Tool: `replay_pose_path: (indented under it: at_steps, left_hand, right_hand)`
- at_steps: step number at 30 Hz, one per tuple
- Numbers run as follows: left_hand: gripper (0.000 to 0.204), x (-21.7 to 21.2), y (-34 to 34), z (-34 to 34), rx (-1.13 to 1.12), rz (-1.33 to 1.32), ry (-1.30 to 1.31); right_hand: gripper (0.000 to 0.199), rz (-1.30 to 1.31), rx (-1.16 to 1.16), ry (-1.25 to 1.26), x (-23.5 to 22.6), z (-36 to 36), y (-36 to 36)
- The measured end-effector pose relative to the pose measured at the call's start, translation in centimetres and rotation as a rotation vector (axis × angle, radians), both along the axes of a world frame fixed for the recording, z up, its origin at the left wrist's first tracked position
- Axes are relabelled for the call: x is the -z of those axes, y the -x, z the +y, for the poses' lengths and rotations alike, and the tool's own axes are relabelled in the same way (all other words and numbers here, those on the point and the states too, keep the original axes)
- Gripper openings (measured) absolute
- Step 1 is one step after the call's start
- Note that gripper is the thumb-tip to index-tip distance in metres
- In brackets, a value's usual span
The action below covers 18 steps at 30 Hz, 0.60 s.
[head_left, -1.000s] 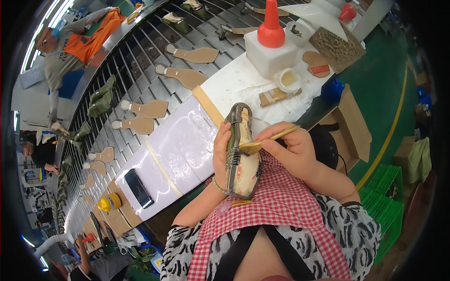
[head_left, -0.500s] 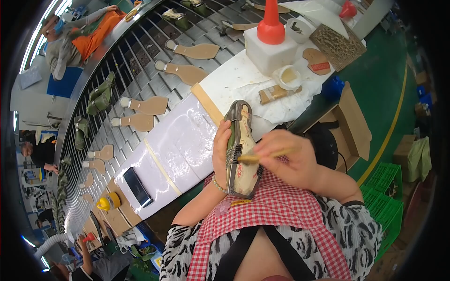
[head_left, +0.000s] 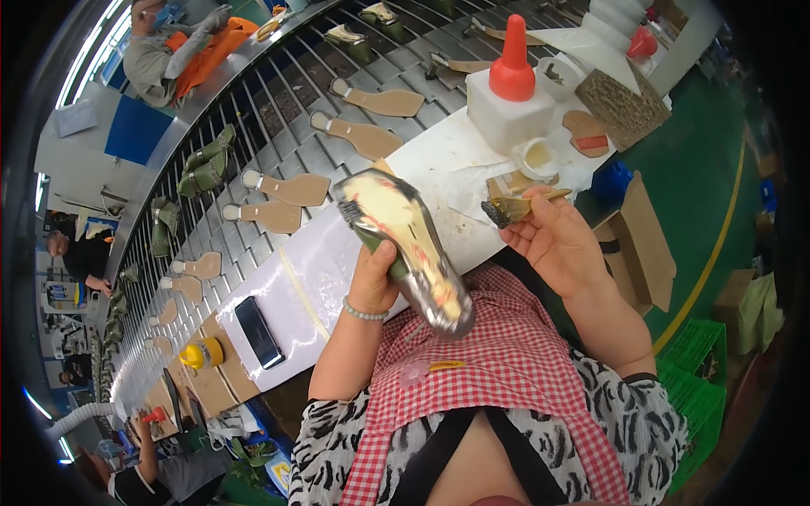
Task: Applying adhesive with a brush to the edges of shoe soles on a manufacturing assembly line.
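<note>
My left hand is closed around the side of a green shoe upper on a last. Its cream, red-marked underside is turned up, tilted over my checked apron. In my right hand is a brush with dark bristles and a wooden handle, pinched between thumb and fingers. The bristles point toward the shoe but are apart from it. Just beyond the brush, a small white cup of pale liquid stands beside a white bottle with a red cone cap.
A metal conveyor carries several tan soles and green shoe uppers. A phone and a yellow container lie to the left. An open carton and green crates stand at right. Co-workers are across the conveyor.
The brush has come off the shoe's underside and moved right and away, near the cup. My left hand has turned the shoe, so its underside faces up more fully.
</note>
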State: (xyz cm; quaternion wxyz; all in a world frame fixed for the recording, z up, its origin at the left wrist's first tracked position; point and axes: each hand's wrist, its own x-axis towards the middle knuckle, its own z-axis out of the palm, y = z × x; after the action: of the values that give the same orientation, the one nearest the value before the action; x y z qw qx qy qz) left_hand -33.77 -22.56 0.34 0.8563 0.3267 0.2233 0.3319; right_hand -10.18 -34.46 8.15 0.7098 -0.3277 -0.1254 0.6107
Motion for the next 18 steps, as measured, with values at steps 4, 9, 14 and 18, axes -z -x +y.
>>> replay_pose_path:
  at_steps: [4, 9, 14, 18]
  left_hand:
    - [0.066, -2.9, -0.4, 0.2, 0.308, 0.154, -0.358]
    - [0.063, -4.4, -1.2, -1.0, 0.451, 0.219, -0.404]
    - [0.059, -4.1, -1.0, -1.2, 0.479, 0.228, -0.404]
    - [0.059, -4.2, -0.9, -1.3, 0.489, 0.240, -0.396]
  right_hand:
    - [0.016, -0.287, 0.073, -0.125, -0.1, 0.6, 1.1]
    - [0.014, -0.603, 0.059, -0.227, -1.4, 0.7, 2.9]
    - [0.014, -1.056, 0.162, -0.372, -0.8, 0.5, 3.2]
    - [0.014, -1.129, 0.095, -0.405, -1.0, -0.2, 2.9]
